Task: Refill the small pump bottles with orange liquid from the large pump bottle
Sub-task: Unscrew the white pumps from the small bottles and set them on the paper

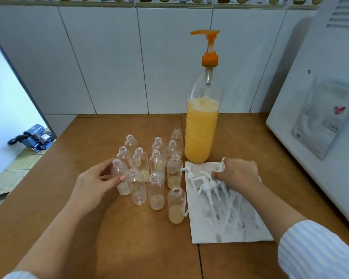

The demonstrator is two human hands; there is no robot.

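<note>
A tall clear bottle (201,133) with an orange pump head stands at the back of the wooden table (89,137), over half full of orange liquid. Several small clear uncapped bottles (157,164) stand in a cluster to its left, most with a little pale liquid at the bottom. My left hand (95,184) wraps around the leftmost small bottle (120,178). My right hand (238,174) rests on a pile of white pump heads (208,186) lying on a white paper towel (226,224), fingertips touching one pump.
A white appliance (320,117) with a plastic sleeve on its side fills the right edge. White tiled wall stands behind the table. Off the table's left edge, on the floor, sits a blue water pump (34,137). Bare wood lies in front of the bottles.
</note>
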